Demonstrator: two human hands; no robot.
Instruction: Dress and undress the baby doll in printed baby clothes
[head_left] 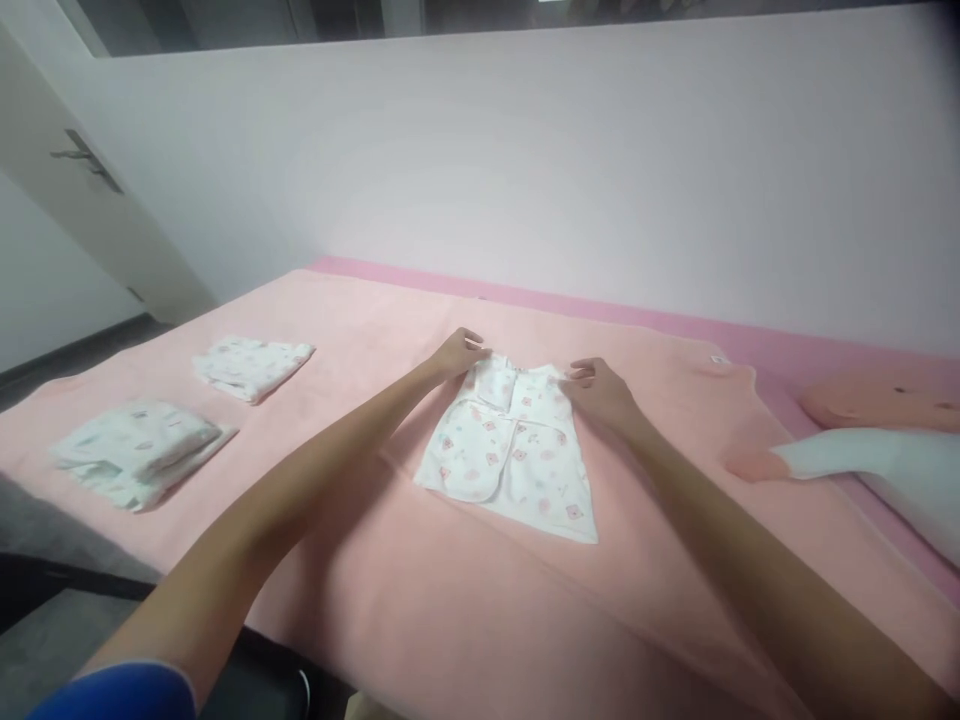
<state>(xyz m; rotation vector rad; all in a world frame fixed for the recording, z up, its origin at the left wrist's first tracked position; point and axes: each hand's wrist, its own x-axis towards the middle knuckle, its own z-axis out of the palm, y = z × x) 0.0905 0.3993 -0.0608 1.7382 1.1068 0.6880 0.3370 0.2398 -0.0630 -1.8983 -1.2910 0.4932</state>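
Observation:
A small white baby garment (517, 455) with a pink print lies flat on the pink blanket (420, 580), its neck end away from me. My left hand (459, 354) pinches the garment's far left shoulder, fingers closed on the cloth. At the far right shoulder, my right hand (600, 390) grips the fabric the same way. Both arms reach forward across the bed.
Two folded white printed garments lie to the left: one stack (142, 450) near the bed's front edge, another (251, 366) farther back. A pale blue and peach cushion (877, 460) sits at the right. A white wall runs behind the bed; a door (90, 200) stands at left.

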